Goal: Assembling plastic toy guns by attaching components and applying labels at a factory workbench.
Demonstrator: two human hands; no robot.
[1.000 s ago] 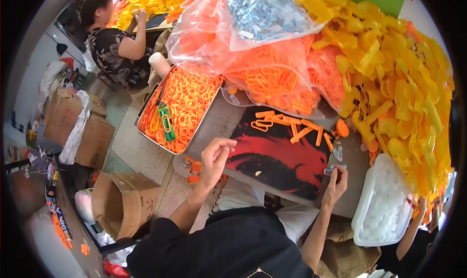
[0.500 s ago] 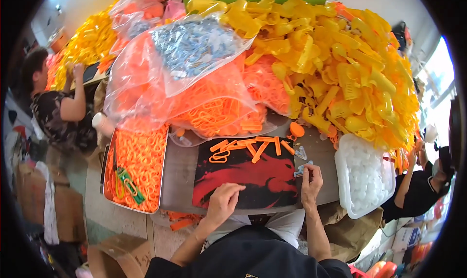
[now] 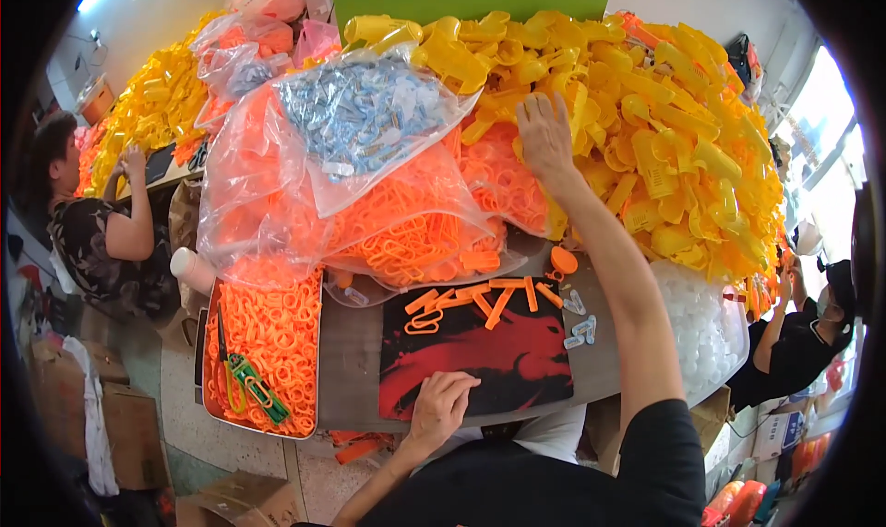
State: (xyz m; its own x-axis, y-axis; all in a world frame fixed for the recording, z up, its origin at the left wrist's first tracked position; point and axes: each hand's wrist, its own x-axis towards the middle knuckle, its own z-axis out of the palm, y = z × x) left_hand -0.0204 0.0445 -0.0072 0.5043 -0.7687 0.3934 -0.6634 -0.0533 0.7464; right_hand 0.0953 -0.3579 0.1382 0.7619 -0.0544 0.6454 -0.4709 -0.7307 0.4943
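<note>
A: How is the right hand (image 3: 547,144) sitting?

B: It's hanging at the far end of an outstretched arm, back of the hand up, fingers pointing away from the body, partly spread and slightly bent. It's standing over the left edge of the yellow parts (image 3: 669,153), with a bag of orange parts (image 3: 503,172) lying just beside it.

A: Is it gripping anything?

B: I can't tell. The palm is facing down and the fingertips are merging with the yellow behind them, so neither a hold nor a touch is showing clearly.

A: And the left hand (image 3: 439,409)?

B: It's staying low, over the near edge of the black-and-red mat (image 3: 480,365), its fingers curling loosely and pointing to the right. Nothing is showing between the fingertips, but the inside of the hand is hiding from the camera. I can't tell whether it's pressing on the mat.

A: Where are the small pieces lying?

B: Orange strips (image 3: 499,307) are lying at the mat's far edge, and light-blue pieces (image 3: 581,331) are sitting just beyond its right side.

A: What else is hard to make out?

B: The right upper arm is covering part of the white round pieces (image 3: 701,329), the left forearm is running out at the lower edge, and plastic glare is blurring the bagged contents.
</note>
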